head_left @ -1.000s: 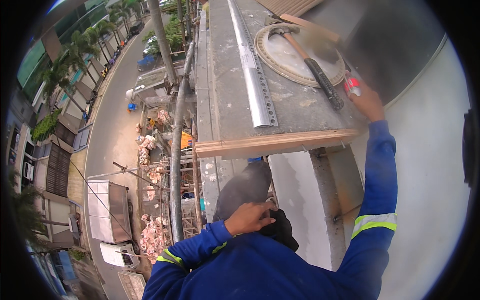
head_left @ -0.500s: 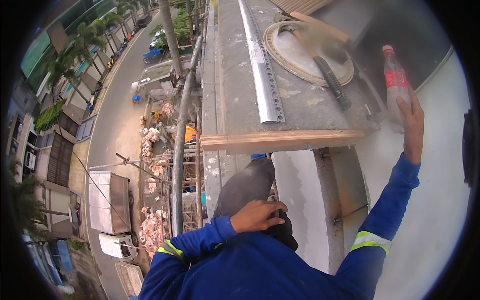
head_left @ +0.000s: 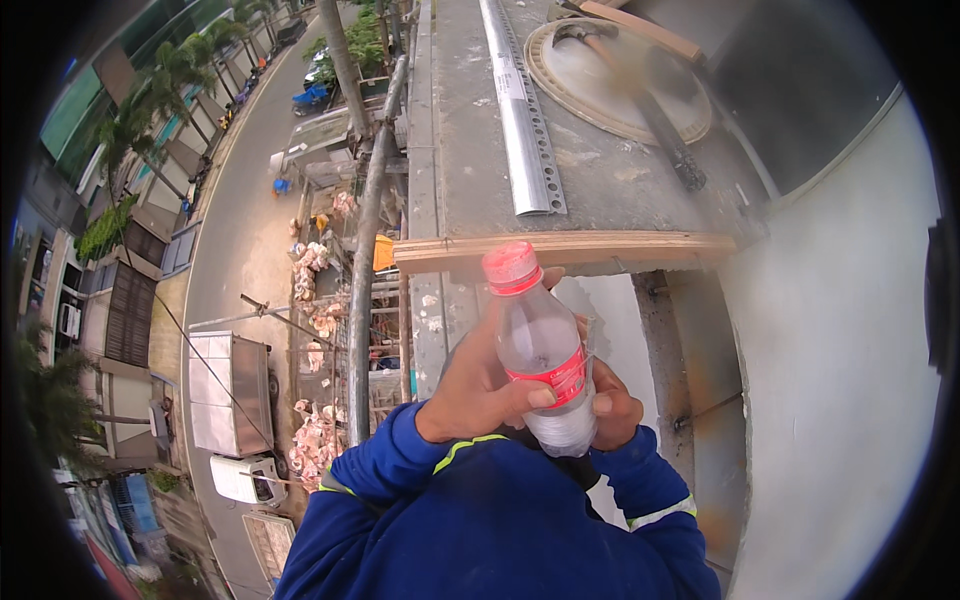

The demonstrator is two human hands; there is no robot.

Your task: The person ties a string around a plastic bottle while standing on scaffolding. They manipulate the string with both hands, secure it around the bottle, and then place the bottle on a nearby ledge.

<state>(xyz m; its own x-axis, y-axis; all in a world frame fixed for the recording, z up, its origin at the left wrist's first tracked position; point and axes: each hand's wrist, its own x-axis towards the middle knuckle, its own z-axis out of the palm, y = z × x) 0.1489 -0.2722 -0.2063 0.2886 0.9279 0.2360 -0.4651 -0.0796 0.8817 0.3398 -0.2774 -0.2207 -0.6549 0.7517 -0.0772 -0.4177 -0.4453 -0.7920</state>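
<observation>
A clear plastic bottle (head_left: 541,352) with a red cap and a red label stands upright right in front of me, held by both hands. My left hand (head_left: 478,384) wraps its left side and my right hand (head_left: 607,404) grips its lower right side. Both arms wear blue sleeves with reflective bands. The cap is on.
I am high up on a concrete platform (head_left: 460,150). On it lie a perforated metal strip (head_left: 520,110), a round pan (head_left: 615,80) with a hammer (head_left: 640,100) across it, and a wooden plank (head_left: 570,250). A scaffold pole (head_left: 365,240) runs down toward the street (head_left: 235,230) far below. A white wall (head_left: 840,380) rises at right.
My right hand brought the bottle from the far right by the pan down to my chest. My left hand came up and took hold of it too.
</observation>
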